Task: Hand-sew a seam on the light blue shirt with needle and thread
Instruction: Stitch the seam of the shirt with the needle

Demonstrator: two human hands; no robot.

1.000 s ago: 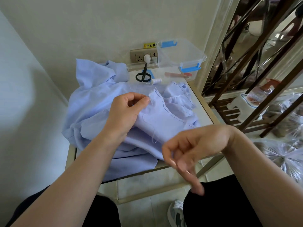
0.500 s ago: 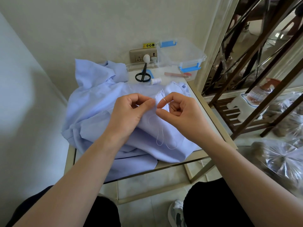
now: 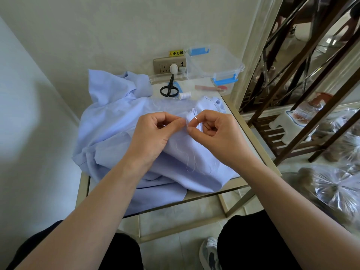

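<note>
The light blue shirt (image 3: 109, 131) lies crumpled over a small glass table (image 3: 259, 151). My left hand (image 3: 155, 133) pinches a raised fold of the shirt's edge between thumb and fingers. My right hand (image 3: 214, 131) sits just to the right of it, thumb and forefinger closed on a thin silver needle (image 3: 195, 119) at the fabric edge. A loose loop of white thread (image 3: 190, 162) hangs down over the cloth below both hands.
Black scissors (image 3: 169, 88), a white thread spool (image 3: 185, 95) and a pink stick (image 3: 209, 88) lie at the table's back. A clear plastic box with blue clips (image 3: 214, 65) stands by the wall socket (image 3: 169, 65). A dark wooden rack (image 3: 311, 94) is to the right.
My right hand came up from below the table's front edge to the fabric edge beside my left hand, and now holds the needle against the fold. The thread loop went slack.
</note>
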